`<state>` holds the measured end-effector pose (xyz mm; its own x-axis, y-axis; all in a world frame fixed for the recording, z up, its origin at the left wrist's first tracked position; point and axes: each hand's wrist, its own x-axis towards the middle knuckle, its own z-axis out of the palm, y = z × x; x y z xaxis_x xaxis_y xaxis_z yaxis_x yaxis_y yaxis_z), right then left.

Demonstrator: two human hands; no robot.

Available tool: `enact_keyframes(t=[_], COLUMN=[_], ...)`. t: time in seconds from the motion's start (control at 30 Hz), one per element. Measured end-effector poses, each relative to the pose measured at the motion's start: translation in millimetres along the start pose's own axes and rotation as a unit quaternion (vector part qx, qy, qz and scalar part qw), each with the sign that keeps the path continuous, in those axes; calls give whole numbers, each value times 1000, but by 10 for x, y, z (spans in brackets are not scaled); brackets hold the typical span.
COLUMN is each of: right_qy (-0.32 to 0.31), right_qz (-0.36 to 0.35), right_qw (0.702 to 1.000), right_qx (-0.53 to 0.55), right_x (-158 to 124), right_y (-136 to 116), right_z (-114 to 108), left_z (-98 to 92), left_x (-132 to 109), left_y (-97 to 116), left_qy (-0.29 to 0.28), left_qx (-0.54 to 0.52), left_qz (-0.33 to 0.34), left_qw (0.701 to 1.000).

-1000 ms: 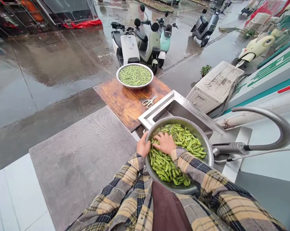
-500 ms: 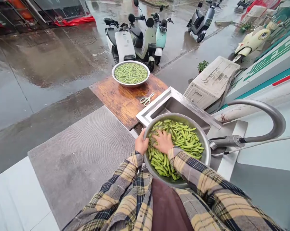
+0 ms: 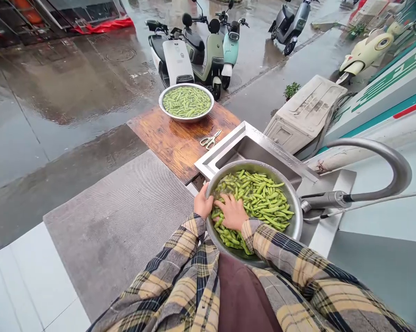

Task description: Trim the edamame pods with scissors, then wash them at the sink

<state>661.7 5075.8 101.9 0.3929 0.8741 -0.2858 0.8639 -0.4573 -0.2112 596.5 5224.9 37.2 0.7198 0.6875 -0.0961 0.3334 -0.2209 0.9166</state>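
Lower centre: left hand (image 3: 203, 203) clamped basin (image 3: 296, 219) rim; right hand (image 3: 232, 211) spread flat on wet pods (image 3: 263, 196). Probably heavy and slippery, so grip the rim.

Right hand (image 3: 232, 213) presses green pods (image 3: 263, 196) in basin (image 3: 295, 216)

The shirt (image 3: 180, 281) is long-sleeved plaid flannel in tan, grey and dark navy. The left sleeve (image 3: 190, 233) and right sleeve (image 3: 280, 258) have cuffs at the wrists. A plain maroon-brown garment (image 3: 242, 299) shows between the shirt fronts. The left hand (image 3: 202, 203) and right hand (image 3: 232, 213) are bare.
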Motion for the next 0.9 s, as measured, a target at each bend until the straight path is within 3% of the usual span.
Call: enact_keyframes(t=[0.13, 0.2, 0.27, 0.33, 0.43, 0.57, 0.67, 0.73, 0.83, 0.9], right_qy=[-27, -25, -17, -15, -36, -50, -39, -34, -21, -19], right_qz=[49, 62, 43, -6, -45, -12, 11, 25, 16, -19], right_qw=[998, 998, 999, 1000, 998, 999, 999, 999, 999, 999], right_qx=[-7, -7, -7, -4, 16, 1, -27, -28, -25, -27], right_x=[377, 322, 94, -188, -392, -52, 261, 281, -24, -327], right_y=[294, 542, 688, 659, 353, 42, 183, 380, 592, 595], right_z=[-152, -272, -326, -280, -78, 70, -65, -207, -330, -295], left_z=[-26, -49, -66, -71, -56, -36, -39, -46, -48, -36], left_x=[-10, -14, -19, -24, -31, -47, -49, -44, -31, -23], left_y=[68, 109, 131, 130, 112, 111, 136, 141, 96, 40], left_qy=[-9, -17, -19, -13, -8, -6, -4, -4, -4, -1], left_qx=[8, 12, 11, 15, 22, 3, 7, 15, 5, -7], left_qz=[9, 12, 8, -3, -19, -20, -18, -11, -7, -11], left_qw=[1000, 1000, 1000, 1000, 1000, 1000, 1000, 1000, 1000, 1000])
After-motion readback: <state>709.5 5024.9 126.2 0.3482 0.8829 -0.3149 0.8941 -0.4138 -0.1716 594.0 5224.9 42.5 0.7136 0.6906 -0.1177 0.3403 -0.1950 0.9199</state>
